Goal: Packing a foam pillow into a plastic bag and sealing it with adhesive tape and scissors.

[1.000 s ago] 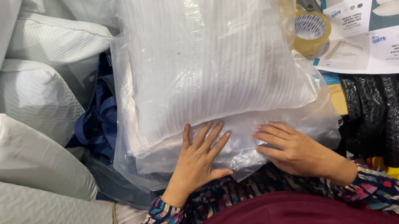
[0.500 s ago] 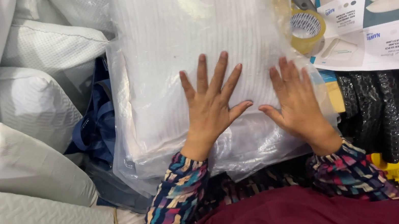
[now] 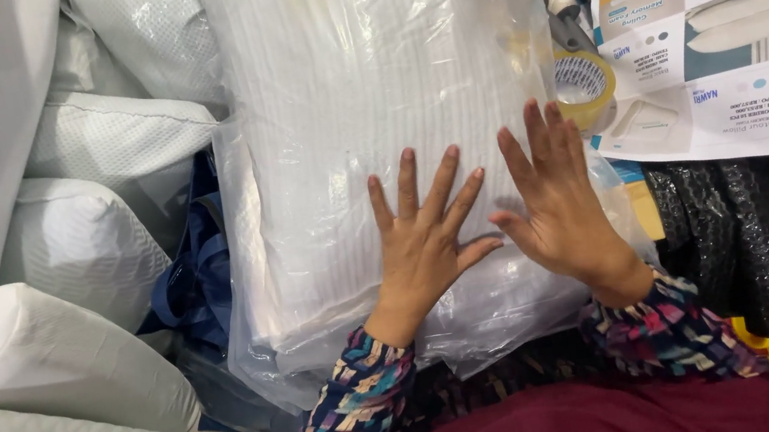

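Note:
A white ribbed pillow lies in a clear plastic bag right in front of me. My left hand rests flat on the lower part of the bagged pillow, fingers spread. Beside it, my right hand also presses flat on the plastic, fingers apart, thumb pointing toward the left hand. Neither hand grips anything. Both wrists come out of patterned multicoloured sleeves.
Several white pillows are piled at the left. A dark blue cloth shows between them and the bag. A roll of clear tape and a printed paper sheet lie at the right, over black bubble wrap.
Both hands have slid up from the bag's lower edge onto the pillow's face and spread flat; since half a second ago they shifted slightly rightward.

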